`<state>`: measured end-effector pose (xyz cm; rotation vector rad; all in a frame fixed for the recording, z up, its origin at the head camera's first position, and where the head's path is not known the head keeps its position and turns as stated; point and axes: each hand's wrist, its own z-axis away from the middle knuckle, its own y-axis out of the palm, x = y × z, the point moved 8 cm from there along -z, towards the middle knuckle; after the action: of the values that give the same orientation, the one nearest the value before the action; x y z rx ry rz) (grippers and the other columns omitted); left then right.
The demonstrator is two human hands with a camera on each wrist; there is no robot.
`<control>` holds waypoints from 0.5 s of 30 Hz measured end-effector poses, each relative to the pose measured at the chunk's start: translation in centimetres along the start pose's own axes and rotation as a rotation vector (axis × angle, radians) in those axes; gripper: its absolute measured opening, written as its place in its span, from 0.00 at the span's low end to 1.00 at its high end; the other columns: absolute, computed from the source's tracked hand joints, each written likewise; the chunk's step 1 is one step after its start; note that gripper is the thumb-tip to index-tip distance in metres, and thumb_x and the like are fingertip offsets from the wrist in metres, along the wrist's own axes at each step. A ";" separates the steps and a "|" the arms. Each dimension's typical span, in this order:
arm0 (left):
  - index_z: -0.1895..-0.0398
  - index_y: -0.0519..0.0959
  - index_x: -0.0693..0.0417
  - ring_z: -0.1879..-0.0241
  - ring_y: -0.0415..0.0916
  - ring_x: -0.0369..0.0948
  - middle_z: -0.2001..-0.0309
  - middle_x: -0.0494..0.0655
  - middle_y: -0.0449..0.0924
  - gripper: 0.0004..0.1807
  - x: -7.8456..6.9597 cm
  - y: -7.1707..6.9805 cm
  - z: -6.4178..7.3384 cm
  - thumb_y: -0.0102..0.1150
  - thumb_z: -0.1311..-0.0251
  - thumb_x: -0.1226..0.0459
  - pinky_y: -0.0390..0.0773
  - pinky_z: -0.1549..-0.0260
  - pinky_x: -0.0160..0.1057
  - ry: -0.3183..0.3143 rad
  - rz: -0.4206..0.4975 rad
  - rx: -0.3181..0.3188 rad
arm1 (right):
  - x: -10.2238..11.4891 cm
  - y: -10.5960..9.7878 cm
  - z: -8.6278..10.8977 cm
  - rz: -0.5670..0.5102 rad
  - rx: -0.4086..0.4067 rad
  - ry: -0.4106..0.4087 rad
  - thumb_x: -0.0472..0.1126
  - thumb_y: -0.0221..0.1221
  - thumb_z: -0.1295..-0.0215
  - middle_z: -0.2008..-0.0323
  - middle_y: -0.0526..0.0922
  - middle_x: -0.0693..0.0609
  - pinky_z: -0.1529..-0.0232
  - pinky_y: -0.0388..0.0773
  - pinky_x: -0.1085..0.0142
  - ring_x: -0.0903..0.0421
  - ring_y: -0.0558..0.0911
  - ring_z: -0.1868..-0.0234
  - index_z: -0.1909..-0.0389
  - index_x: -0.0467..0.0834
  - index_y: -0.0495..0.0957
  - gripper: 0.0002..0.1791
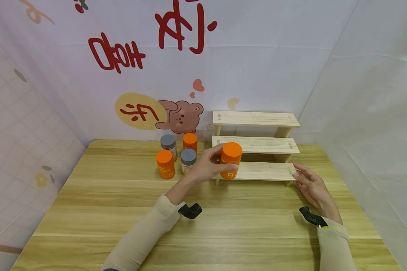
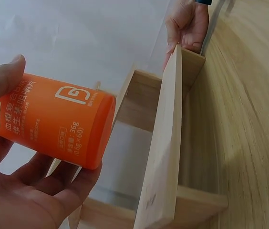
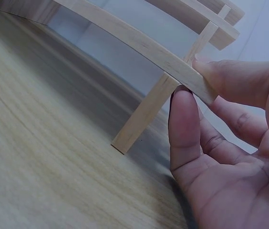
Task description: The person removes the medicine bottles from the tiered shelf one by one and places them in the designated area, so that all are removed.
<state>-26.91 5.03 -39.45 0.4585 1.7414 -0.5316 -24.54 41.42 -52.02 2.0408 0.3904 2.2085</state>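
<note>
An orange supplement bottle (image 1: 230,161) is gripped by my left hand (image 1: 207,165), thumb on one side and fingers on the other. In the left wrist view the bottle (image 2: 58,119) shows white printing and lies sideways in the picture, apart from the shelf. Pale wood makes up the three-step shelf (image 1: 257,171), which stands at the back right of the table. My right hand (image 1: 312,187) pinches the right end of its lowest step; the right wrist view shows the thumb on top of the board (image 3: 139,45) and a finger beneath it.
Left of the shelf stand two orange-capped bottles (image 1: 165,164) and two grey-capped bottles (image 1: 188,161), close together. Behind the wooden table (image 1: 122,210) hangs a white printed cloth (image 1: 257,67), and similar cloth closes both sides.
</note>
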 end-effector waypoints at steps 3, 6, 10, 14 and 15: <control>0.32 0.74 0.38 0.47 0.83 0.43 0.43 0.47 0.83 0.31 0.3 -0.9 0.7 0.71 0.37 0.63 0.84 0.45 0.44 -0.048 -0.026 -0.022 | -0.1 -0.1 0.0 0.012 -0.005 0.007 0.34 0.54 0.23 0.45 0.77 0.60 0.54 0.82 0.73 0.66 0.79 0.54 0.23 0.47 0.64 0.29; 0.32 0.74 0.36 0.47 0.83 0.45 0.43 0.46 0.83 0.31 0.5 -1.7 1.2 0.71 0.37 0.62 0.84 0.45 0.45 -0.061 -0.037 -0.036 | -0.1 -0.1 0.1 0.030 -0.011 0.015 0.35 0.54 0.23 0.45 0.75 0.60 0.54 0.82 0.73 0.66 0.78 0.54 0.23 0.48 0.63 0.30; 0.32 0.75 0.38 0.46 0.82 0.45 0.42 0.46 0.83 0.30 0.6 -2.5 1.9 0.71 0.37 0.62 0.83 0.45 0.45 -0.054 -0.030 -0.047 | -0.1 -0.1 0.1 0.037 -0.010 0.019 0.35 0.54 0.22 0.45 0.74 0.60 0.54 0.81 0.74 0.66 0.78 0.54 0.22 0.47 0.62 0.31; 0.32 0.75 0.39 0.45 0.81 0.45 0.42 0.46 0.82 0.30 0.8 -3.2 2.8 0.71 0.37 0.62 0.82 0.43 0.45 -0.048 -0.031 -0.054 | -0.1 0.0 0.1 0.021 -0.015 0.018 0.35 0.54 0.22 0.45 0.75 0.60 0.54 0.82 0.73 0.66 0.78 0.54 0.23 0.47 0.63 0.30; 0.33 0.75 0.40 0.45 0.81 0.45 0.42 0.47 0.82 0.30 0.8 -3.3 3.0 0.71 0.37 0.63 0.82 0.43 0.45 -0.045 -0.031 -0.055 | 0.0 0.0 0.1 0.020 -0.017 0.018 0.35 0.54 0.22 0.45 0.75 0.60 0.54 0.82 0.73 0.66 0.78 0.54 0.23 0.47 0.64 0.30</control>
<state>-26.55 0.63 -40.45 0.3780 1.7182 -0.5109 -24.47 41.45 -52.07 2.0265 0.3531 2.2346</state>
